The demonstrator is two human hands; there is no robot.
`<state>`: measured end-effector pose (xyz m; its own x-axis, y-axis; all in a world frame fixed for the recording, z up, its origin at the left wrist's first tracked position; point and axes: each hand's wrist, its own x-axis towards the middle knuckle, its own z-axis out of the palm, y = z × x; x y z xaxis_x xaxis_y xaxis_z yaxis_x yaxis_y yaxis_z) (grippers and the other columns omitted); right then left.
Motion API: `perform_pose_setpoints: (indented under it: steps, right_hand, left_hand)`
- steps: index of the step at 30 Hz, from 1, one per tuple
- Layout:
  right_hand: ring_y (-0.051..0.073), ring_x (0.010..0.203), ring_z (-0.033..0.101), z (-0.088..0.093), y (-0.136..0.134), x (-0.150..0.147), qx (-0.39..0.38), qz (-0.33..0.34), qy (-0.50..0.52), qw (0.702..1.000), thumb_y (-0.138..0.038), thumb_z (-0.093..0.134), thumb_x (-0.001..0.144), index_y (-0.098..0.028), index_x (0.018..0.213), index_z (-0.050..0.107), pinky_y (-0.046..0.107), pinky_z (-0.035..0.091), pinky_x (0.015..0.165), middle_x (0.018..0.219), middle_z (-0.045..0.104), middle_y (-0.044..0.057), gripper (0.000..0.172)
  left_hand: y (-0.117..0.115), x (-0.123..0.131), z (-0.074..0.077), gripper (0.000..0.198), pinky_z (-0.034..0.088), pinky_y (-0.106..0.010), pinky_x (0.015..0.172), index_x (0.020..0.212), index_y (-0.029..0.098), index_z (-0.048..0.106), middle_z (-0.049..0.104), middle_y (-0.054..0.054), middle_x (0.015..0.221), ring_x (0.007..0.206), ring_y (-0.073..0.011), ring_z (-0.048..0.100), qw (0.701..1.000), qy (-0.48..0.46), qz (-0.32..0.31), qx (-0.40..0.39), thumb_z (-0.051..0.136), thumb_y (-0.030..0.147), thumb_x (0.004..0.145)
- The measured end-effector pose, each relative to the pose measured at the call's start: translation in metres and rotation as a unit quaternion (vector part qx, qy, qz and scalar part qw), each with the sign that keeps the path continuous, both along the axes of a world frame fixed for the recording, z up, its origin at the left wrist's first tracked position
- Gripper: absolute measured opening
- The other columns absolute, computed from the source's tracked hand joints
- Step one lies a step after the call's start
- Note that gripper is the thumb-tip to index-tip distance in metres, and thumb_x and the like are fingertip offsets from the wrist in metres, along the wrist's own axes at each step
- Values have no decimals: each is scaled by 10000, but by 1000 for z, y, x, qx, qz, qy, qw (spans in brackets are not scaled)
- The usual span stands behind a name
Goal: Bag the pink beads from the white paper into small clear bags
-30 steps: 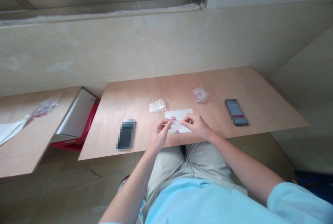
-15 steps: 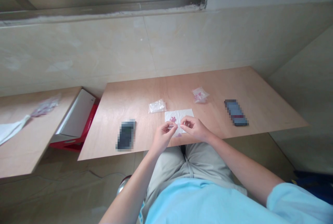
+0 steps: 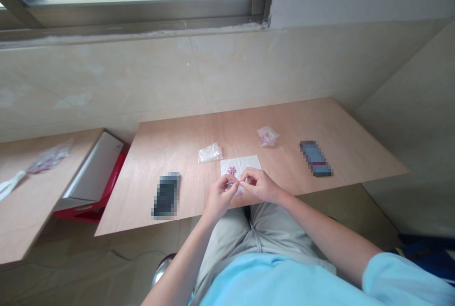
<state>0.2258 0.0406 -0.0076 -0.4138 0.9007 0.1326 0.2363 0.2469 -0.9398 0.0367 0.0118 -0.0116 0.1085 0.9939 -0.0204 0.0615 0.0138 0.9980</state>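
Note:
My left hand (image 3: 220,197) and my right hand (image 3: 259,185) hover close together above a white paper sheet (image 3: 245,164), fingertips pinched and meeting. Something thin, possibly a thread, shows between them, too fine to name. A small cluster of pink beads (image 3: 232,170) lies on the paper just beyond my left fingers. My hands hide the near part of the sheet. Farther back, a small clear bag (image 3: 210,153) and a clear bag of pink beads (image 3: 268,136) rest on the plywood table (image 3: 284,135).
A phone (image 3: 166,195) lies left of my hands, and another phone (image 3: 315,158) lies to the right. Beyond a gap, a second board (image 3: 24,202) holds a plastic bag (image 3: 50,158). A red-and-white box (image 3: 94,173) stands in the gap. Tiled wall and window rise behind.
The whole scene sits lower in the view as my head has tilted. My fingertips have come closer together over the paper, still pinching.

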Motion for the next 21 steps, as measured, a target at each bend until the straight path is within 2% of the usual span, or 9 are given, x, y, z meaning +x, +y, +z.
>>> perform_pose_setpoints:
  steps: [15,21]
  right_hand:
    - [120,599,469,4,8,-2,3,-35,-11,999,-461,681,893,-194,741,603,253,348,562,706,557,-18,317]
    - [129,617,481,4,11,0,26,-39,-25,999,-507,662,899,-200,671,539,259,348,583,673,531,-21,401]
  left_hand:
    - [8,-4,16,281,541,-273,667,767,154,640,647,-35,819,768,-159,622,997,-67,45,-9,773,398,806]
    - [8,-4,23,268,544,-280,664,826,164,666,665,-32,870,762,-156,634,995,-87,43,-33,752,418,827]
